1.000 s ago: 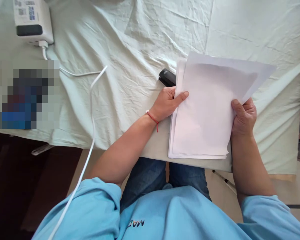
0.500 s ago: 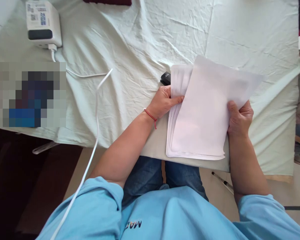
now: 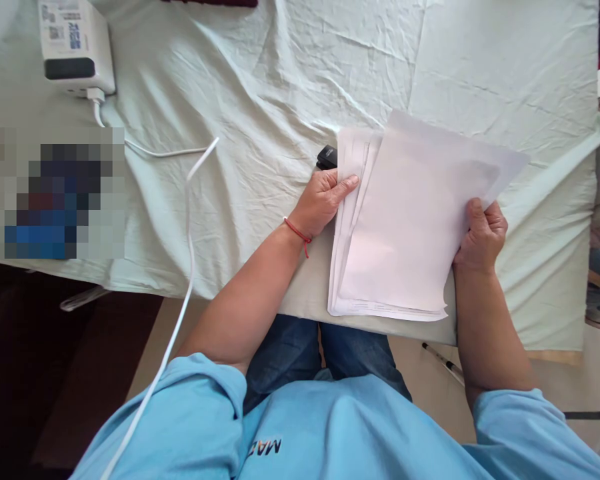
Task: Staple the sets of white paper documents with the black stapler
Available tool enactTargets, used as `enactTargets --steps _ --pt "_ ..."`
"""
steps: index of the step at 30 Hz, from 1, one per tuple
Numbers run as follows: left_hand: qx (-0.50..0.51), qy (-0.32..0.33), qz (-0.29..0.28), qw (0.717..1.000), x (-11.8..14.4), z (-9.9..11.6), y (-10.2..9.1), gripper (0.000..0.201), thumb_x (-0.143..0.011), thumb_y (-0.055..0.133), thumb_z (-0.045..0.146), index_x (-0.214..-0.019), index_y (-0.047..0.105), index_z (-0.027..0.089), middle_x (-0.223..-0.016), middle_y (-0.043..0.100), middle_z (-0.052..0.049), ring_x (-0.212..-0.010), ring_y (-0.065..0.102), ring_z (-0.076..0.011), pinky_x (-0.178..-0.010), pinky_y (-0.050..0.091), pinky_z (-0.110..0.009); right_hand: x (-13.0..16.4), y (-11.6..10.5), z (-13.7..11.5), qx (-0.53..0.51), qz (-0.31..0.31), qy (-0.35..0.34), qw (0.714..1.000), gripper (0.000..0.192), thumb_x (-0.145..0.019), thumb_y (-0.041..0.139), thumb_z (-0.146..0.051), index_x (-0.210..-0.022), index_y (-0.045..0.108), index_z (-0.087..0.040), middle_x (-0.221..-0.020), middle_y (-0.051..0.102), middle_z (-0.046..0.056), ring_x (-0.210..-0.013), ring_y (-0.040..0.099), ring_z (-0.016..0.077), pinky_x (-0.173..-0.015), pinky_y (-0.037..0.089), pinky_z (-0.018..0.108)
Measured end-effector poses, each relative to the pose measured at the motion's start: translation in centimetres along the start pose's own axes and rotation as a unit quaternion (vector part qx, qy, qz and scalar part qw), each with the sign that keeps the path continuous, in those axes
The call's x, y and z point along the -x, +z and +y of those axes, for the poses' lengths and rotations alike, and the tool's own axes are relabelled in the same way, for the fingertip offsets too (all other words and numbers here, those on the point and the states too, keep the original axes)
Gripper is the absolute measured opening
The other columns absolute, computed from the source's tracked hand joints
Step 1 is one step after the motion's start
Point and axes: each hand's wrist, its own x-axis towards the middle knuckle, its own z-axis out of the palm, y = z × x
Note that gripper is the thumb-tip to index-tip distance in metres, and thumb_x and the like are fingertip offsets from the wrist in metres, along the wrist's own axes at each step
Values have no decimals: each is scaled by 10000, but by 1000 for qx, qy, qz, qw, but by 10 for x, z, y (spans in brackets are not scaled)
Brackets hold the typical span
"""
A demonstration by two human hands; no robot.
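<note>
A stack of white paper sheets (image 3: 347, 267) lies at the table's front edge, its upper sheets fanned toward the right. My left hand (image 3: 325, 200), with a red string at the wrist, pinches the stack's left side, thumb on top. Held at its right side by my right hand (image 3: 483, 233) is the topmost sheet (image 3: 410, 213), blank on the face I see and skewed over the others. Printed lines show on the sheet beneath along its left and bottom edges. Just beyond my left hand sits a small black object (image 3: 327, 157), partly covered by the stack; it may be a stapler.
A pale green cloth (image 3: 260, 133) with wrinkles covers the table. At the far left stands a white power adapter box (image 3: 80, 47), its white cable (image 3: 190, 233) running across the cloth toward me. A blurred-out patch (image 3: 55, 200) hides something dark and blue.
My left thumb has slid slightly left and up on the stack. The top sheets have shifted right, baring printed lines on the sheet below. The whole view has moved slightly.
</note>
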Motion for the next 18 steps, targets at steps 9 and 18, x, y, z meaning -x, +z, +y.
enactTargets --steps 9,18 --pt "-15 -12 -26 999 3 3 0 495 -785 982 611 -945 803 178 -910 837 -58 -1098 820 -308 -949 695 -470 4 4 -5 -1 -20 18 1000 380 -777 944 -480 -1005 792 -216 -1073 825 50 -1134 737 228 -1092 603 377" --pt "-16 -6 2 1000 2 1 -1 545 -900 833 729 -819 736 199 -808 770 -19 -804 746 -192 -737 600 -324 -1 -2 4 22 -65 37 997 456 -687 1032 -386 -1061 807 -256 -1027 817 6 -875 711 182 -832 613 325"
